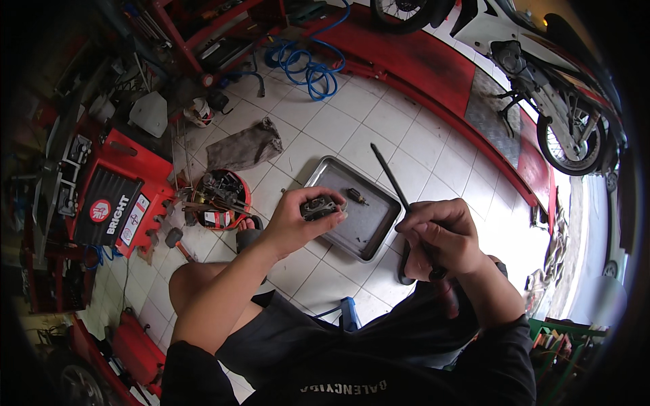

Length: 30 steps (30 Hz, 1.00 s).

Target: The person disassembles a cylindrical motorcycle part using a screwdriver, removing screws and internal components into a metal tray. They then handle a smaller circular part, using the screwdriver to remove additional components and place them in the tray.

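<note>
My left hand [291,227] is closed around a small grey cast-metal part [319,208] that looks like a carburetor body, just over the tray's left side. In my right hand [443,233] is a long screwdriver [389,172]; its dark shaft points up and to the left, and its red handle hangs below the fist. The screwdriver tip is apart from the metal part. Beneath and between both hands, a shallow metal tray [345,227] rests on the floor. Inside it lies a small dark cylindrical piece with a brassy end [357,196], along with tiny dark bits.
Left of the tray are a red tub [245,193] full of tools, a dirty grey rag [247,145] and a mallet [177,243]. A coiled blue hose [315,74] lies farther off. A red lift platform [433,74] and a motorcycle [555,88] stand at the far right.
</note>
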Motion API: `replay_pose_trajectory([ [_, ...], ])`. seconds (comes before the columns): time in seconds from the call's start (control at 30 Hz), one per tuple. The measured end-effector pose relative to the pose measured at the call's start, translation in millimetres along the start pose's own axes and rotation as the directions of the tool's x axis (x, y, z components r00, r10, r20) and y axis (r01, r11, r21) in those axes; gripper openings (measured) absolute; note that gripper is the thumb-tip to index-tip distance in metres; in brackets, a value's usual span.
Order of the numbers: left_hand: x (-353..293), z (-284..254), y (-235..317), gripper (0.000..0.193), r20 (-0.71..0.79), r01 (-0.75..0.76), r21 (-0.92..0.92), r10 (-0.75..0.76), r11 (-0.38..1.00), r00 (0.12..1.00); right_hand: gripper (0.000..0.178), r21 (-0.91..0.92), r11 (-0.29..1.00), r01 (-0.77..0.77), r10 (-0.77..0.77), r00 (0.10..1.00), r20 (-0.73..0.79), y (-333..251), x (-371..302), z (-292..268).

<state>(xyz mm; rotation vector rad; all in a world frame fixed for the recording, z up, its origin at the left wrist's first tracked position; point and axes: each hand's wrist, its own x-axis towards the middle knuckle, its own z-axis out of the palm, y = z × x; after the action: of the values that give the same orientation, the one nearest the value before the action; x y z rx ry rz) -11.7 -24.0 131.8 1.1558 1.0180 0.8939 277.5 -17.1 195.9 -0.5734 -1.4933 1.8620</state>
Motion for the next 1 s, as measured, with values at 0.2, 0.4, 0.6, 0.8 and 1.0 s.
replay_pose_trajectory([
  [0.2, 0, -1, -1, 0.026, -0.006, -0.038, -0.021, 0.038, 0.999, 0.999, 0.038, 0.385, 0.91, -0.151, 0.278, 0.912, -0.3, -17, 11, 14],
  [0.4, 3, -4, -5, 0.027, -0.02, -0.038, -0.013, 0.038, 0.999, 0.999, 0.05, 0.612, 0.749, -0.256, 0.346, 0.938, -0.032, -19, 8, 8],
  [0.6, 9, -6, -9, 0.027, -0.052, 0.029, 0.014, -0.029, 0.999, 0.998, 0.064, 0.598, 0.751, -0.279, 0.245, 0.959, 0.141, -19, 2, 12],
  [0.8, 10, -7, -11, 0.027, -0.036, 0.033, -0.01, -0.033, 0.999, 0.999, 0.057, 0.302, 0.951, -0.066, 0.052, 0.997, 0.054, -4, -6, 3],
  [1.0, 11, 0, -11, 0.026, -0.021, 0.012, 0.045, -0.011, 0.999, 1.0, 0.032, -0.079, 0.965, 0.248, -0.258, 0.873, -0.413, 8, -9, 9],
])
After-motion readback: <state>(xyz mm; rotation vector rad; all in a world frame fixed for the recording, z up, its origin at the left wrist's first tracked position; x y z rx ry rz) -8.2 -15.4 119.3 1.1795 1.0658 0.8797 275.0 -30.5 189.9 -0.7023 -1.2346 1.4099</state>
